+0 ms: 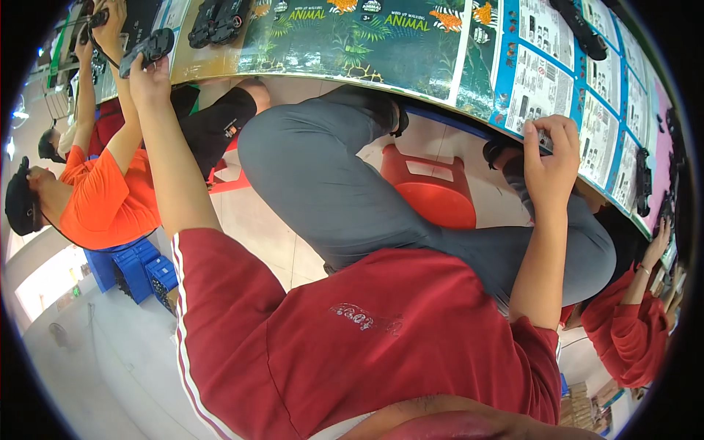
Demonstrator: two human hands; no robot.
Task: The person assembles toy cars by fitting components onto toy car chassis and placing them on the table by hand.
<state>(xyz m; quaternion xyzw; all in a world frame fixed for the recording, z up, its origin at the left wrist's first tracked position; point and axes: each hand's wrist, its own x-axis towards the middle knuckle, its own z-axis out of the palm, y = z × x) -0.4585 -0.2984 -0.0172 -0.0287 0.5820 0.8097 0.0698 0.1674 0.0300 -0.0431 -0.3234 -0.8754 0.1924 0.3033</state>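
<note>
My left hand (pixel 152 82) reaches far out to the left, its fingers closed on the near end of a black toy car chassis (pixel 152 48) at the table's left end. Beside it, two more black chassis (pixel 220 23) lie close together on the table. My right hand (pixel 554 158) is at the table's near edge on the right, fingers bent round a small dark part (pixel 544 141). Most of that part is hidden by the fingers, so its kind cannot be made out.
Printed card sheets, green (pixel 352 44) and blue-white (pixel 539 84), cover the table. More black chassis (pixel 579 29) lie along the right. A person in orange (pixel 110 194) works at left, another in red (pixel 623 323) at right. Below are a red stool (pixel 433 191) and blue crates (pixel 132 268).
</note>
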